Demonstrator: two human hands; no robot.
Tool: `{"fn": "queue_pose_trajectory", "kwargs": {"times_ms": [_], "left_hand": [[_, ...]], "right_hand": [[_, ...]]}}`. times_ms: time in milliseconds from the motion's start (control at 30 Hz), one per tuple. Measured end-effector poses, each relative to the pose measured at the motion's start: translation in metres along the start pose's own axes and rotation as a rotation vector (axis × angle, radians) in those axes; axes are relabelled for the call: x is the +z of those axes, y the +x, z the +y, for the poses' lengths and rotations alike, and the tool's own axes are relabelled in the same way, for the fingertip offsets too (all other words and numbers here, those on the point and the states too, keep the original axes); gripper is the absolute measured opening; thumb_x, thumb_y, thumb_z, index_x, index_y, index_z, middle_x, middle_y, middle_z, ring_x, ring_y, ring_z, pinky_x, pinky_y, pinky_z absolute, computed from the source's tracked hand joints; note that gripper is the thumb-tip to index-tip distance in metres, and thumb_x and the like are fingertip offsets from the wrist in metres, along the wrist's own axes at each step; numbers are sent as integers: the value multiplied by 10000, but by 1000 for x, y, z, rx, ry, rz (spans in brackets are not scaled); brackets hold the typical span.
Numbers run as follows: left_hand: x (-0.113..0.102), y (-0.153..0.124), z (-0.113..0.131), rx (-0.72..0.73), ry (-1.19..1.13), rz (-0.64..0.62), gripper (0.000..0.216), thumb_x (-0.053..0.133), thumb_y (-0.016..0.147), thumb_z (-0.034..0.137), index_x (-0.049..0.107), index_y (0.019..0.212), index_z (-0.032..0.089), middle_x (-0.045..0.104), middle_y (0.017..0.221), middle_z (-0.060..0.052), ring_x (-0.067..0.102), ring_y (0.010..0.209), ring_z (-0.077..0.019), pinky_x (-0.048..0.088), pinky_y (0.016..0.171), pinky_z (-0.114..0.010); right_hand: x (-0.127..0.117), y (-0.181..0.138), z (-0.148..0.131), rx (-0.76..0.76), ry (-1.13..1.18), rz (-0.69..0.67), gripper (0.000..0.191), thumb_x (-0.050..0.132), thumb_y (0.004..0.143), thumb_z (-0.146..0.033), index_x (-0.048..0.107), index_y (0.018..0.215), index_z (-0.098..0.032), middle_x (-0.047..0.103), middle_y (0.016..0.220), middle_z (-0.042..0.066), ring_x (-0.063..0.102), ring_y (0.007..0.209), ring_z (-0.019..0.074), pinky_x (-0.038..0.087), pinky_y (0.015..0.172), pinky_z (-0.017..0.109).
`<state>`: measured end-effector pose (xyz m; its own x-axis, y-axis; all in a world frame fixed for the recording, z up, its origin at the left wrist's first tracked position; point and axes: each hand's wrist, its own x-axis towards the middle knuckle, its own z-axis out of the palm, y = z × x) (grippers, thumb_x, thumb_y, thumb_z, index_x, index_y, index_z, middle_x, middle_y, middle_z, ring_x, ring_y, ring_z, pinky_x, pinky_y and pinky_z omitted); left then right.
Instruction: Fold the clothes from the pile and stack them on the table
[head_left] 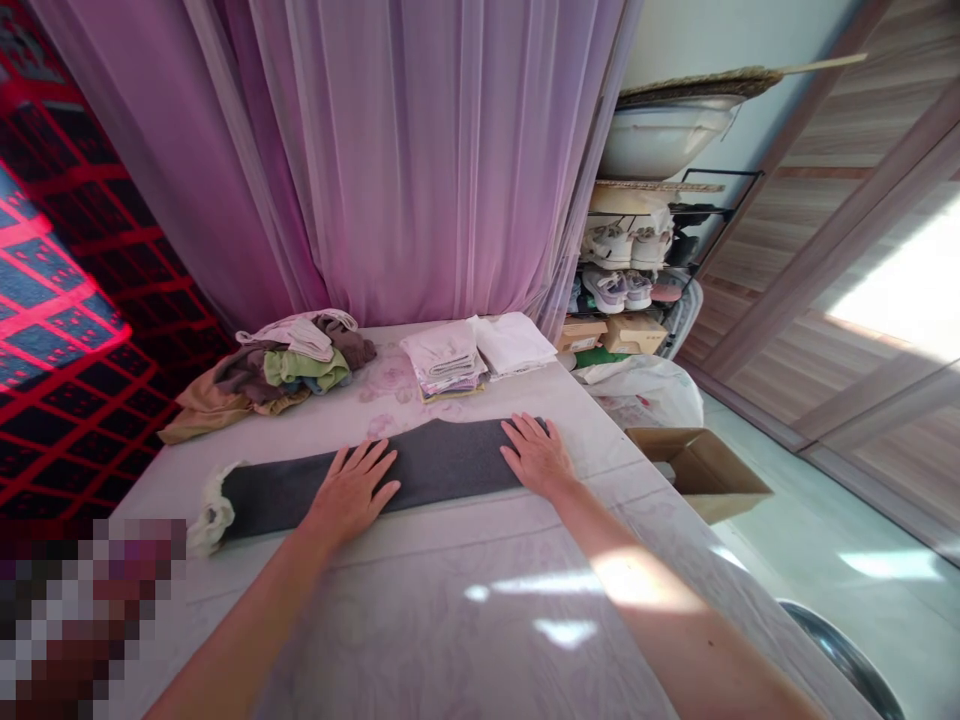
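Note:
Dark grey leggings, folded lengthwise, lie flat across the flowered tablecloth. Cream ruffled lace trims their left end. My left hand rests palm down on the middle of the leggings, fingers stretched out. On the waist end at the right lies my right hand, also flat with its fingers spread. Neither hand grips the cloth. Just beyond the leggings sits a stack of folded clothes, with a folded white cloth against its right side.
A heap of crumpled clothes lies at the table's back left, before the purple curtain. Right of the table edge stand an open cardboard box, a white plastic bag and a shoe rack with a basin on top.

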<state>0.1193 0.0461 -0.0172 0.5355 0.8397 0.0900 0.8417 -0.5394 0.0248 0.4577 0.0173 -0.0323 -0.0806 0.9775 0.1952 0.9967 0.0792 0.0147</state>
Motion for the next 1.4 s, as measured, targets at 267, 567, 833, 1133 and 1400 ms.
{"fn": "queue_pose_trajectory", "kwargs": {"times_ms": [267, 567, 833, 1133, 1400], "left_hand": [[4, -60, -38, -272, 29, 70, 495, 346, 933, 461, 489, 1385, 315, 426, 1491, -18, 335, 1403, -256, 210, 1152, -504], [0, -63, -24, -427, -12, 154, 493, 403, 923, 486, 525, 1359, 292, 409, 1504, -57, 303, 1411, -312, 161, 1147, -574], [6, -85, -19, -560, -60, 176, 596, 332, 937, 532, 468, 1407, 191, 372, 1519, -109, 287, 1418, -316, 209, 1156, -518], [8, -95, -18, -574, -91, 153, 597, 366, 939, 518, 442, 1423, 178, 363, 1525, -108, 283, 1420, -307, 235, 1150, -510], [13, -96, -15, -581, -114, 190, 580, 385, 935, 512, 448, 1418, 197, 373, 1523, -91, 288, 1416, -303, 238, 1140, -541]], "right_hand": [[-10, 8, -8, 21, -58, -71, 453, 376, 949, -320, 506, 1368, -204, 441, 1469, 118, 338, 1370, 290, 168, 1106, 587], [-10, -3, -140, -41, 139, -64, 495, 315, 977, -424, 403, 1441, -277, 336, 1535, 96, 282, 1406, 275, 208, 1090, 581], [-2, -15, -145, -11, 84, -83, 486, 307, 984, -419, 432, 1429, -267, 370, 1518, 84, 316, 1394, 273, 224, 1099, 553], [2, -15, -148, 20, 25, -133, 485, 297, 982, -409, 413, 1438, -290, 350, 1531, 58, 293, 1404, 248, 215, 1109, 529], [12, -17, -141, 7, -19, -111, 493, 308, 968, -405, 417, 1435, -291, 369, 1521, 44, 306, 1399, 237, 223, 1113, 515]]}}
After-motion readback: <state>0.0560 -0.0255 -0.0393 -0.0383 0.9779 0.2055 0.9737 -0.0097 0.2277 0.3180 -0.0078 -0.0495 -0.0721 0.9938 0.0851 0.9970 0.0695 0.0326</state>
